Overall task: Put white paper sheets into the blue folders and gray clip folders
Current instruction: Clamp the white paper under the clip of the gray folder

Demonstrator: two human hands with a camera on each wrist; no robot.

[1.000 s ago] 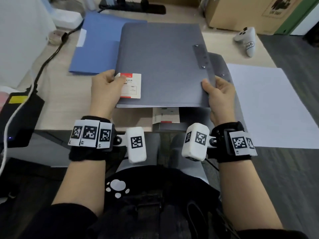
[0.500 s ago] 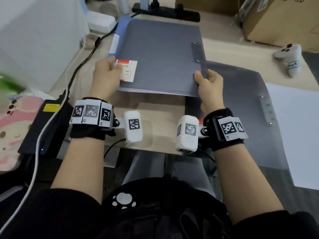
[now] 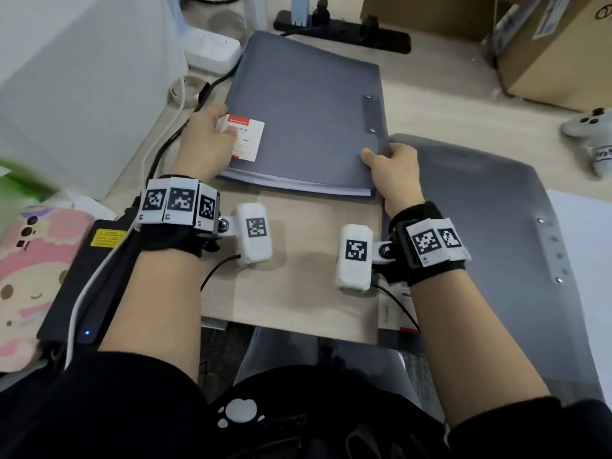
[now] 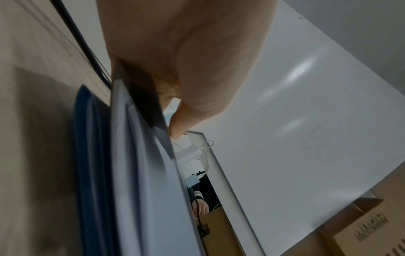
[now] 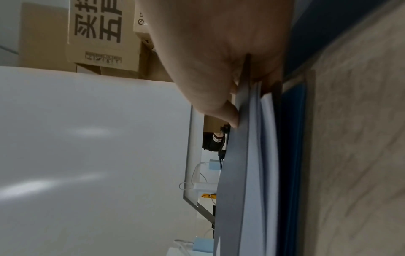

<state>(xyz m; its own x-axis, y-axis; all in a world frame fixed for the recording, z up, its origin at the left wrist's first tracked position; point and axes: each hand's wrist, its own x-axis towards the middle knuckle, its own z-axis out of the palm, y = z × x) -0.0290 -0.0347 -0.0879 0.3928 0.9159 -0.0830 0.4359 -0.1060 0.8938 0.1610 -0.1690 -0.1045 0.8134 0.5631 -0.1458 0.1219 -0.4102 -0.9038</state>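
A closed gray clip folder (image 3: 304, 114) with a red-and-white label lies at the back of the wooden desk, white sheets showing along its near edge. My left hand (image 3: 207, 140) pinches its near left corner, thumb on the label. My right hand (image 3: 392, 167) pinches its near right corner. In the wrist views each thumb presses the gray cover (image 4: 162, 138) (image 5: 236, 155), and a blue folder (image 4: 87, 155) (image 5: 293, 138) lies beneath. A second gray clip folder (image 3: 480, 243) lies at the right. A white paper sheet (image 3: 586, 260) lies at the far right edge.
A white box (image 3: 82, 77) stands at the left. A black power strip (image 3: 344, 31) lies behind the folder, cardboard boxes (image 3: 546, 44) at the back right. A white controller (image 3: 592, 134) rests at the right. Cables and a black power brick (image 3: 89, 276) lie at the left.
Both hands have carried the gray folder away from me and to the left, onto the blue folder, which it now covers in the head view. The second gray folder has come into full view.
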